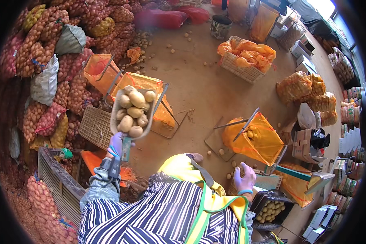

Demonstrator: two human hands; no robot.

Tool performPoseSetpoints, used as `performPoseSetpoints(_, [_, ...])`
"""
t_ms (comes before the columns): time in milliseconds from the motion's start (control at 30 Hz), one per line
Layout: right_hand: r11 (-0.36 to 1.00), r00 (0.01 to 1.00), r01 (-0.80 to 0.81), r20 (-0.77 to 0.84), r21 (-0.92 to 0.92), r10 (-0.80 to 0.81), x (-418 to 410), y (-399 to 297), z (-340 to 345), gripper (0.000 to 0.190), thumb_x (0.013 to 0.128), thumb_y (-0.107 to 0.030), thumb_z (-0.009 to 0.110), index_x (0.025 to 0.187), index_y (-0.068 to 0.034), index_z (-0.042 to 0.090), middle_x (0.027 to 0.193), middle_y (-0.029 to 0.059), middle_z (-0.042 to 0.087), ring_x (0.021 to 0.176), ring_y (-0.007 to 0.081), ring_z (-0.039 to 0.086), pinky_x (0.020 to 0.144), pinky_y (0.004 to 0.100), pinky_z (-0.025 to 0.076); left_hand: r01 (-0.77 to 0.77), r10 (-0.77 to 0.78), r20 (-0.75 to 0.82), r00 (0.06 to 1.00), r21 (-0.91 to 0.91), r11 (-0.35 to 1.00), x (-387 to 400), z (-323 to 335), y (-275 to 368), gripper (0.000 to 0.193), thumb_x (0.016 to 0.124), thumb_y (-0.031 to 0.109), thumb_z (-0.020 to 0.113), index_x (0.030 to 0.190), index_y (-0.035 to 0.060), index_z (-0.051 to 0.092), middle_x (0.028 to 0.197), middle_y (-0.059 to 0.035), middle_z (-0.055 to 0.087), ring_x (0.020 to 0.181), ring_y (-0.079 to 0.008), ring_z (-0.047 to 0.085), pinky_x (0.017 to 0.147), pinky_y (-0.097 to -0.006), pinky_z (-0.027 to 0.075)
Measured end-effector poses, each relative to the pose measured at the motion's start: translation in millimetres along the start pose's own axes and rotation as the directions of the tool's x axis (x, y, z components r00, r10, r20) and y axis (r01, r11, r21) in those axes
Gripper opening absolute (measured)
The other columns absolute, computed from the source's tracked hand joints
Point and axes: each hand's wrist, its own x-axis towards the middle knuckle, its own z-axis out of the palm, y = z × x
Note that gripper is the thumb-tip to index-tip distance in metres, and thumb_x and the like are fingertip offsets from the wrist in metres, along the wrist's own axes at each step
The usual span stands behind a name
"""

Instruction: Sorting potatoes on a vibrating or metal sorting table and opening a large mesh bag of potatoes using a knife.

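In a lilac glove, my left hand (117, 144) grips the near end of a pale scoop (112, 122), by a teal part that looks like its handle (126, 150). Several potatoes (135, 112) are heaped in the scoop. It is over the near side of an orange mesh bag (140, 80) hung on a metal frame stand (160, 100). My right hand (244, 178), gloved too, is raised with fingers apart and holds nothing. Beyond it, an orange mesh bag (232, 134) on another stand has a few potatoes inside.
Stacked net sacks of potatoes (39, 58) fill the left side. An empty-looking plastic crate (94, 126) lies beside the scoop. Another crate (241, 71) holds orange bags. A black-lined box of potatoes (270, 210) is by my right side. Loose potatoes (221, 151) dot the floor.
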Motion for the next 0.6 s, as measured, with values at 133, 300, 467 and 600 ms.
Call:
performPoseSetpoints(133, [0.997,0.996,-0.068,0.062,-0.043,0.071,-10.9,6.3,0.9,0.032,0.082,-0.03,0.067,0.107,-0.01,0.067,0.096,0.0129,0.067,0.096,0.0332,0.062,0.089,0.0451,0.044,0.051,-0.041,-0.16,0.986,0.06,0.997,42.9,-26.3,26.8,0.03,0.088,0.016,0.049,0.107,-0.0042,0.061,0.084,-0.0153,0.069,0.06,-0.0263,0.067,0.055,-0.0364,0.056])
performPoseSetpoints(300, [0.973,0.957,-0.203,0.187,-0.114,0.221,-23.4,13.8,-0.3,0.037,0.084,-0.035,0.066,0.109,-0.008,0.068,0.104,0.0179,0.068,0.101,0.0353,0.063,0.092,0.0438,0.047,0.089,-0.036,-0.284,0.958,0.178,0.98,108.7,-52.8,43.1,0.027,0.088,0.017,0.048,0.104,-0.0032,0.056,0.08,-0.0187,0.064,0.055,-0.0311,0.065,0.047,-0.037,0.054])
performPoseSetpoints(467, [0.953,0.933,-0.285,0.196,-0.104,0.301,-35.7,19.7,3.3,0.038,0.084,-0.037,0.065,0.11,-0.009,0.068,0.102,0.0174,0.068,0.099,0.0351,0.064,0.09,0.0438,0.048,0.219,-0.05,-0.289,0.956,0.591,0.777,179.7,-87.5,40.0,0.025,0.089,0.02,0.052,0.102,0.0015,0.063,0.081,-0.0155,0.066,0.058,-0.0324,0.065,0.051,-0.0405,0.054])
performPoseSetpoints(600, [0.926,0.903,-0.365,0.205,-0.1,0.378,-47.1,23.0,8.3,0.038,0.084,-0.038,0.065,0.11,-0.01,0.068,0.101,0.0164,0.069,0.097,0.034,0.065,0.09,0.0431,0.049,0.104,0.052,-0.108,0.993,0.992,0.076,230.4,-94.4,53.3,0.026,0.089,0.022,0.055,0.102,0.0043,0.069,0.097,-0.0139,0.068,0.081,-0.0302,0.067,0.064,-0.0421,0.057])
